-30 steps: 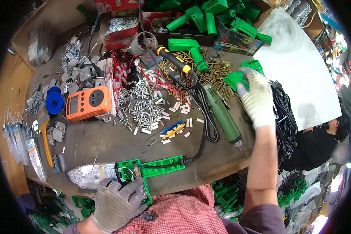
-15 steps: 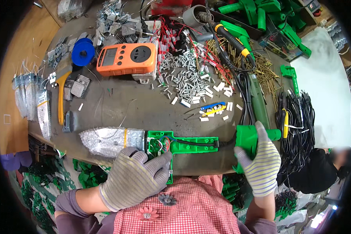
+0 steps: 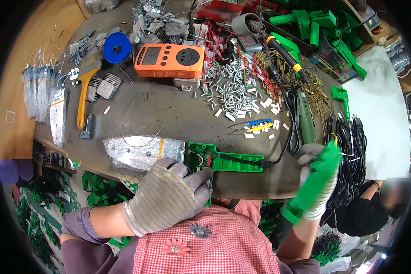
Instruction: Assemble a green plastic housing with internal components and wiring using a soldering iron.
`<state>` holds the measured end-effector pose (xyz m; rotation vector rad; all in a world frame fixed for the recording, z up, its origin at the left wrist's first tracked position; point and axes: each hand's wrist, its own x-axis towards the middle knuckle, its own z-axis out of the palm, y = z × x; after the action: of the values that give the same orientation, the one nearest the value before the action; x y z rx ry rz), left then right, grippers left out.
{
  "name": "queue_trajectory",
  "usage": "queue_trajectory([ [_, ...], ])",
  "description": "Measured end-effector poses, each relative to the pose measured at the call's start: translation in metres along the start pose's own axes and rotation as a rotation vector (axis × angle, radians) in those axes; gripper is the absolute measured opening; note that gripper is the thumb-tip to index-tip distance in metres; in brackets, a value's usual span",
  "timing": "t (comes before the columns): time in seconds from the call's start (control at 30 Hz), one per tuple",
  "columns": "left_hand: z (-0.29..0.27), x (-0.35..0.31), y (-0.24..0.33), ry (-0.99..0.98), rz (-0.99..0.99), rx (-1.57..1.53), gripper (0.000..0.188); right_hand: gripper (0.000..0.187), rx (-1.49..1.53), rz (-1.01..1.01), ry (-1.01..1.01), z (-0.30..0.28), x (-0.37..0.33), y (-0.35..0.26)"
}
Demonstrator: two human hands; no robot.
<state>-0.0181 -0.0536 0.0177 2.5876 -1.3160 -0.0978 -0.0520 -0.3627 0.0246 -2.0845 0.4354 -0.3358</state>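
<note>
My left hand, in a striped knit glove, rests curled on a green plastic housing half at the table's front edge. Its index finger reaches into the wiring cavity, where red and white wires show. A black cord runs out of the housing's narrow end. From the other end sticks a metal piece in bubble wrap with a yellow band. At the right, my gloved right hand grips another green housing shell, tilted and blurred, held up off the table and partly covering the fingers.
An orange meter, loose screws, a blue spool and a yellow-handled brush lie farther back. Tweezers are nearer the middle. Bundled black cords hang at the right. Another person sits beyond them.
My right hand has turned the green shell from level to steeply tilted and moved it slightly right. My left hand stays on the housing. The whole view has shifted a little.
</note>
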Motion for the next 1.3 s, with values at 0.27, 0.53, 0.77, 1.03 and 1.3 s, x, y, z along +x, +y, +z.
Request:
queue_trajectory([
  [0.27, 0.001, 0.001, -0.001, 0.016, 0.003, 0.019, 0.030, 0.036, 0.011, -0.555, -0.423, 0.091, -0.011, -0.029],
  [0.53, -0.005, 0.008, 0.009, 0.054, -0.038, 0.052, 0.016, 0.028, 0.131, -0.252, -0.713, 0.081, -0.005, -0.007],
  [0.77, -0.010, 0.019, 0.013, -0.078, -0.050, 0.007, 0.026, 0.039, 0.019, -0.466, -0.667, 0.072, -0.002, -0.018],
  [1.03, -0.016, 0.026, 0.010, -0.123, -0.023, -0.011, 0.016, 0.056, 0.913, -0.206, -0.304, 0.056, -0.008, -0.009],
  [1.3, -0.010, 0.018, 0.007, -0.024, -0.069, -0.121, 0.020, 0.057, 0.511, -0.294, -0.079, 0.072, -0.011, 0.009],
])
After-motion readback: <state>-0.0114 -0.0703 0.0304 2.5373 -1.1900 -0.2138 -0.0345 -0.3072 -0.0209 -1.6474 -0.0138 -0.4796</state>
